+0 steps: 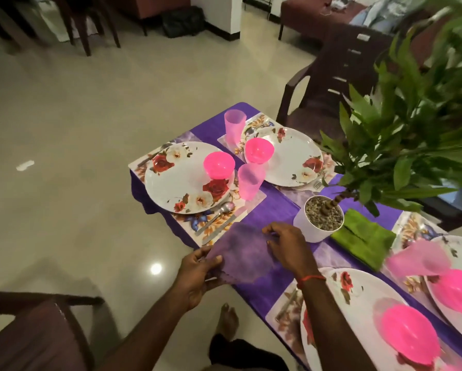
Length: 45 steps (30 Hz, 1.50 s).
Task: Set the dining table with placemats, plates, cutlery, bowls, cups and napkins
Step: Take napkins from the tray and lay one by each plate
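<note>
Left hand (pixel 197 274), napkin (pixel 240 255) past table edge (pixel 260 297)

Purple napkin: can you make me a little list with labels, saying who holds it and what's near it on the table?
held thing: purple napkin
left hand: pinches its near edge
right hand: holds its far side
nearest setting: flowered plate with pink bowl on it, pink cup, spoon
other napkin: green napkin, folded beside the white plant pot
</note>
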Motion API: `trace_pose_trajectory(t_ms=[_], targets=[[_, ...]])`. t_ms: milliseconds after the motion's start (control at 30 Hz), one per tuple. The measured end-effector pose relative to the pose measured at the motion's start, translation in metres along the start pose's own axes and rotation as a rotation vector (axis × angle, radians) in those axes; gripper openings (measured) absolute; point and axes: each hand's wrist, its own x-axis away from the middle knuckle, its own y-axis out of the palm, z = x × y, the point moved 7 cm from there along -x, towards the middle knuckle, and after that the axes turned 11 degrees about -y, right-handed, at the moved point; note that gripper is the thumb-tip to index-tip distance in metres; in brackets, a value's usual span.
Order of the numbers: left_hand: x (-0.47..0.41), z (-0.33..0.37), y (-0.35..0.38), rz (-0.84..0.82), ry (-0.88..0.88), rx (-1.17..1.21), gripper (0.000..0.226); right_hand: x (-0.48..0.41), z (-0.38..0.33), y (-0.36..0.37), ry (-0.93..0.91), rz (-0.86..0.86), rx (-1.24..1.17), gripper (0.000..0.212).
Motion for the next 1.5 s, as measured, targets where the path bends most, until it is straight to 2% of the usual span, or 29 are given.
trace_pose_trajectory(t_ms=[133,267,333,400,533,600,667,767,867,967,1033,1133,1233,1300,1500], targets=[[-0.031,0.017,0.005,0.038,-0.030,-0.039,0.036,-0.021,0.020,0.018,0.085,-0.143,0.168,0.023],[-0.063,0.027,0.023,0.024,-0.069,-0.003,0.031,-0.043,0.024,0.006,0.054,-0.021,0.520,0.006],[-0.075,0.033,0.030,0.042,-0.054,-0.009,0.029,-0.052,0.028,0.002,0.100,-0.008,0.663,0.012],[-0.087,0.042,0.037,0.073,-0.020,-0.044,0.024,-0.064,0.035,0.002,0.154,-0.010,0.702,0.015],[-0.110,0.058,0.042,0.090,0.071,-0.156,0.017,-0.083,0.038,0.012,0.143,0.001,0.785,0.011],[-0.117,0.064,0.042,0.069,0.100,-0.240,0.017,-0.088,0.044,0.016,0.160,0.019,0.780,0.027],[-0.122,0.069,0.041,0.048,0.116,-0.295,0.018,-0.091,0.051,0.016,0.209,0.010,0.772,0.030],[-0.129,0.076,0.041,0.044,0.141,-0.355,0.026,-0.094,0.057,0.012,0.312,0.001,0.781,0.009],[-0.132,0.081,0.043,0.016,0.148,-0.388,0.025,-0.092,0.059,0.011,0.348,0.045,0.807,0.004],[-0.132,0.082,0.045,-0.026,0.160,-0.456,0.017,-0.091,0.056,0.013,0.323,0.063,0.851,0.012],[-0.131,0.082,0.046,-0.043,0.171,-0.495,0.012,-0.094,0.051,0.025,0.193,0.058,0.832,0.017],[-0.128,0.079,0.046,-0.056,0.161,-0.527,0.011,-0.092,0.046,0.064,0.028,-0.054,0.684,0.040],[-0.123,0.077,0.044,-0.065,0.151,-0.542,0.010,-0.076,0.057,0.092,0.163,-0.123,0.591,0.056],[-0.120,0.079,0.040,-0.048,0.163,-0.571,0.010,-0.069,0.062,0.100,0.226,-0.143,0.558,0.059],[-0.100,0.098,0.050,-0.018,0.295,-0.775,0.007,-0.064,0.070,0.102,0.265,-0.170,0.467,0.064]])
